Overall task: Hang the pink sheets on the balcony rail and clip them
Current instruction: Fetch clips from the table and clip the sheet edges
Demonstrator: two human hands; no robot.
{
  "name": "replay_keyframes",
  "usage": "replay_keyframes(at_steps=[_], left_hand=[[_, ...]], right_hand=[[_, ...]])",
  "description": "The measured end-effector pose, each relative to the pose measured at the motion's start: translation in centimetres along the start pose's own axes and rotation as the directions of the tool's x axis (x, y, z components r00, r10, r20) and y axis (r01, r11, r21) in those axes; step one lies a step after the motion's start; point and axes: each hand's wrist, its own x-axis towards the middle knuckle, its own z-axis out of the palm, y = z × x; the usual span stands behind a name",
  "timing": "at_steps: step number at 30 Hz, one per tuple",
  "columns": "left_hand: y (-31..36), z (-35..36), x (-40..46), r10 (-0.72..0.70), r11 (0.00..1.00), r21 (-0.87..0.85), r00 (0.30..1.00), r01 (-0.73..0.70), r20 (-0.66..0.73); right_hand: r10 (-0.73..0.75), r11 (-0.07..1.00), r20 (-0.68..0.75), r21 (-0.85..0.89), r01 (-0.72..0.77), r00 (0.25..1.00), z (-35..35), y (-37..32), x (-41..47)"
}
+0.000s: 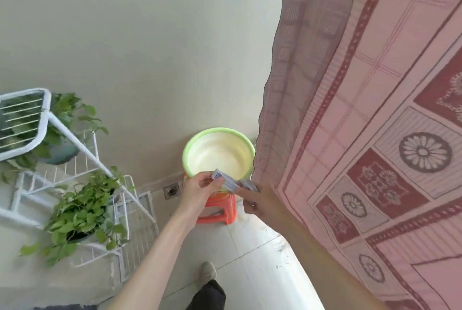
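Two hands | left hand (200,188), right hand (258,201) pinch clips (231,182)

You see a matt woven cloth pink sheet (375,114), a glossy plastic basin (217,157), an orange plastic stool (220,212), and smooth floor tiles (250,259).

- Pink sheet (375,109): pale pink ground with a fine grid of lines, maroon bands of small dots, and maroon and grey squares holding white flower medallions.
- Basin (220,153): cream inside, light green rim.
- Stool (220,212): orange-red.
- Clothes pegs (230,181): pale grey.
- Plant rack (75,154): white wire, holding green leafy plants (82,212).
- Wall (150,47): plain off-white.
- Floor tiles (250,259): pale grey-white.
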Motion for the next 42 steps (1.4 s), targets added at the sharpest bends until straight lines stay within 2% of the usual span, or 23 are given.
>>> replay_keyframes(at_steps=[2,6,10,15,18,25,27,30,34,36,42], left_hand=[[1.8,-0.3,4.6,-0.002,0.999,0.045,0.998,-0.001,0.055],[5.2,1.3,11.8,0.001,0.996,0.088,0.98,-0.019,0.199],[7.2,4.0,17.0,0.002,0.994,0.103,0.954,-0.034,0.299],[9.6,6.5,23.7,0.086,0.971,0.185,0.947,-0.149,0.309],[11.5,8.6,26.9,0.151,0.943,0.221,0.912,-0.248,0.381],[15.4,13.5,34.3,0.148,0.894,0.244,0.762,-0.375,0.63],[16.0,14.6,35.9,0.141,0.893,0.203,0.678,-0.402,0.721],[16.6,15.9,37.5,0.099,0.91,0.139,0.53,-0.39,0.842],[16.9,16.8,39.0,0.109,0.892,0.088,0.399,-0.444,0.911],[16.9,17.2,39.5,0.099,0.907,0.056,0.338,-0.418,0.936],[16.8,17.9,40.3,0.075,0.915,0.034,0.251,-0.403,0.965]], right_hand=[[0.009,0.999,-0.094,0.043,-0.005,0.996,-0.6,-2.1,3.1],[-0.025,0.999,-0.233,0.021,0.03,0.972,-2.7,-5.2,6.9],[0.0,0.998,-0.413,0.057,0.025,0.911,-5.4,-6.7,9.3],[-0.031,0.999,-0.582,-0.048,0.003,0.812,-8.8,-8.3,14.0],[-0.1,0.989,-0.644,-0.146,0.007,0.759,-10.4,-9.1,15.9],[-0.15,0.924,-0.703,-0.349,-0.154,0.695,-12.3,-10.5,19.3],[-0.171,0.905,-0.713,-0.386,-0.177,0.68,-12.2,-10.7,20.1],[-0.162,0.917,-0.784,-0.344,-0.203,0.599,-11.5,-11.0,20.8],[-0.172,0.903,-0.808,-0.358,-0.237,0.564,-10.7,-11.3,21.4],[-0.191,0.901,-0.825,-0.362,-0.238,0.532,-10.5,-11.6,21.7],[-0.19,0.883,-0.862,-0.36,-0.302,0.471,-9.4,-11.7,21.7]])
